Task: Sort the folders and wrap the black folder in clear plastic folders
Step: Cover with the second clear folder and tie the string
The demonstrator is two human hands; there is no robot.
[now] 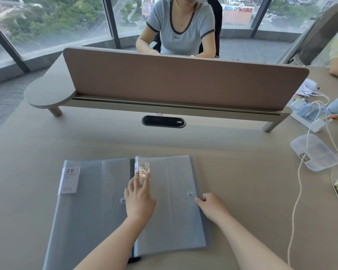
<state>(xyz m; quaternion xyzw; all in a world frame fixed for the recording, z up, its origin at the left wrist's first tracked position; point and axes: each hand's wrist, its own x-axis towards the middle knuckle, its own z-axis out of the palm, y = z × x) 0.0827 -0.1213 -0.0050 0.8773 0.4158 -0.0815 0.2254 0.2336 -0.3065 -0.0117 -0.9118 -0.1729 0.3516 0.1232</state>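
Wrapping step: left hand flat, pressing right clear folder; right hand pinches its edge. Left clear folder alongside. Next, probably: close snap.

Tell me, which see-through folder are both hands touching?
The right folder. The left hand lies flat on it and the right hand holds its right edge; the left folder goes untouched.

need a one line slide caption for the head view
Left hand lies flat on the right folder while the right hand grips its edge, beside the left folder.
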